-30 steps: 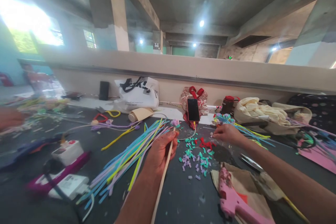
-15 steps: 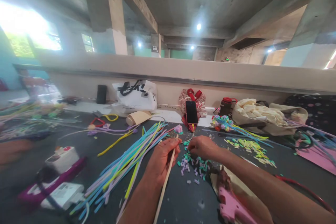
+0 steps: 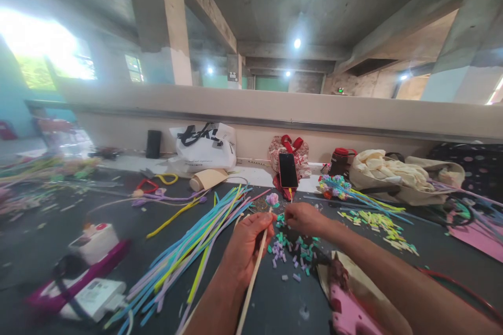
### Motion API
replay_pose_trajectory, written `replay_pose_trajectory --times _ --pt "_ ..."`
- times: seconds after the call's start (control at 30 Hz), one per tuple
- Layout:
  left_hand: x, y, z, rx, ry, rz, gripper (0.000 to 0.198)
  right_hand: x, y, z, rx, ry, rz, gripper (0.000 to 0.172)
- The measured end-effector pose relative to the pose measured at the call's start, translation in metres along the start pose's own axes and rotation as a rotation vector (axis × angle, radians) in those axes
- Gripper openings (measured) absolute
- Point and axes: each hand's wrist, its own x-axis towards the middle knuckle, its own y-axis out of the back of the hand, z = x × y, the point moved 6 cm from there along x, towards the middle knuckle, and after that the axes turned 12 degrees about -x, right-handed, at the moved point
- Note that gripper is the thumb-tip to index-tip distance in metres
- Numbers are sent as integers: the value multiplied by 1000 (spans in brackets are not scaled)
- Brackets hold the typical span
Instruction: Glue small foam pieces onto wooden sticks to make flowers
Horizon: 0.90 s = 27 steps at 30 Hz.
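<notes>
My left hand [image 3: 251, 243] is closed round a thin beige stick [image 3: 256, 278], which slants up from the bottom edge. Just beyond my fingertips is a small lilac flower [image 3: 272, 199] with some teal under it, seemingly at the stick's top end. My right hand [image 3: 304, 220] is bent down with its fingers drawn together, at the far edge of a scatter of short teal and lilac tube pieces [image 3: 280, 251]. Its fingertips are partly hidden, so I cannot make out what they hold. Below my right forearm, a pink glue gun [image 3: 349, 310] lies on tan card.
Long pastel strips [image 3: 196, 241] lie left of my hand. A power strip [image 3: 112, 256] with white plugs sits farther left. Behind stand a phone [image 3: 288, 170] with a cable and a white bag [image 3: 204, 149]. Yellow-green pieces [image 3: 377, 222] and a finished-looking bunch [image 3: 334, 187] lie right.
A blurred hand at the left edge is out of view now. The view has shifted slightly. My hands keep nearly the same places, the right one still over the pieces.
</notes>
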Motion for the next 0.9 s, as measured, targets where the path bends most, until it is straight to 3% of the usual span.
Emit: replay_pose_trajectory --times 0.2,0.5,0.73,0.9 --pt "-1 -3 -9 37 35 -18 18 -29 20 17 398 -28 132 12" --pt "-1 -6 -36 245 100 -22 26 -76 23 -2 830 -81 246 11" --pt "-3 -8 -41 308 123 -10 29 -88 11 -7 803 -152 297 8" --pt "-4 -11 -45 295 123 -28 31 -96 21 -14 654 -135 381 9"
